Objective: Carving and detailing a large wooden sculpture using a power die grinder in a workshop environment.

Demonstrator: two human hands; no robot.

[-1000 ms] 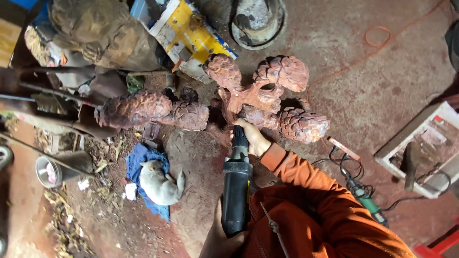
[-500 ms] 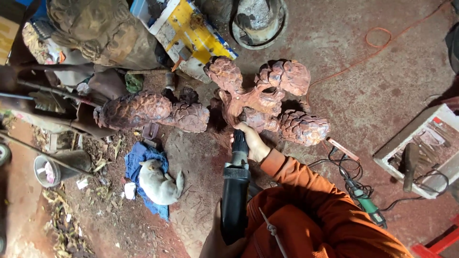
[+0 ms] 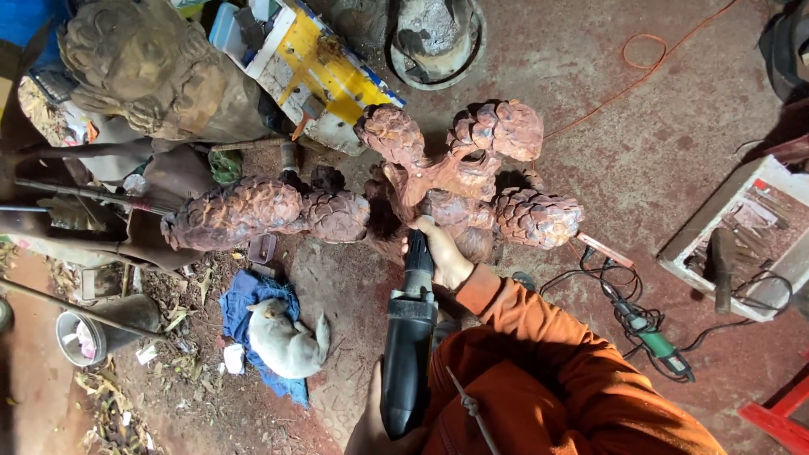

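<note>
Red dusty floor fills the workshop view, strewn with tools and carvings. Nearest the camera, the left hand clasps the butt of a black power tool, and the right hand is wrapped round its neck, close to the tip. That tip sits against the reddish wood carving, whose scaly clusters number about five. To the left a white dog sleeps on a blue cloth, close beside the work. On the right a green tool lies with its black cable looped near the person's side, and an orange cord snakes farther off. Beyond stand one brown carved figure, one yellow toolbox and one white crate.

Judged from this, the tip could skid off the rounded scales and gouge the wood. Flying chips could also reach the dog, and the loose cables could catch the person.
</note>
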